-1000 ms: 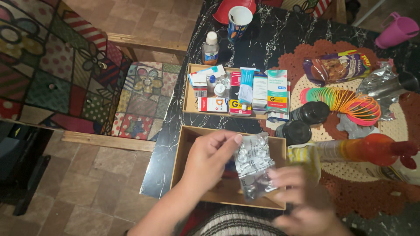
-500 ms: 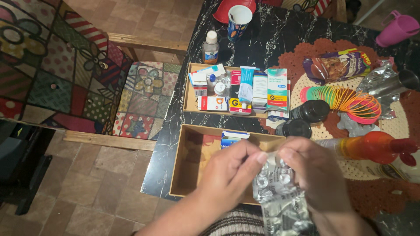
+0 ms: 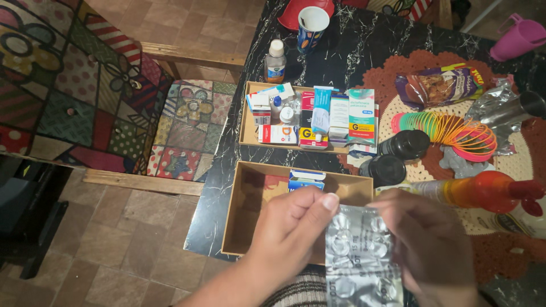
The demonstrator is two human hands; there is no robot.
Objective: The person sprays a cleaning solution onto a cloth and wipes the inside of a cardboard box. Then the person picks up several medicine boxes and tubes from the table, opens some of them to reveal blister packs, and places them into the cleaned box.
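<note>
Both hands' fingers (image 3: pixel 327 203) pinching blister pack (image 3: pixel 359 256).

Rainbow spring toy (image 3: pixel 449 131), pink jug (image 3: pixel 521 37), snack bag (image 3: pixel 441 84), patterned cup (image 3: pixel 313 24)

Black marble-look table (image 3: pixel 224 170) with white veins, brownish tile floor (image 3: pixel 119 239) underneath, and a wooden-framed chair (image 3: pixel 170 122) with loud patchwork cushions on the left. Pretty dim lighting.

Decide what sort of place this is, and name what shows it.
Probably a home dining area: a dark marble table with a crocheted mat, a patchwork chair, and a tray of medicine boxes.
</note>
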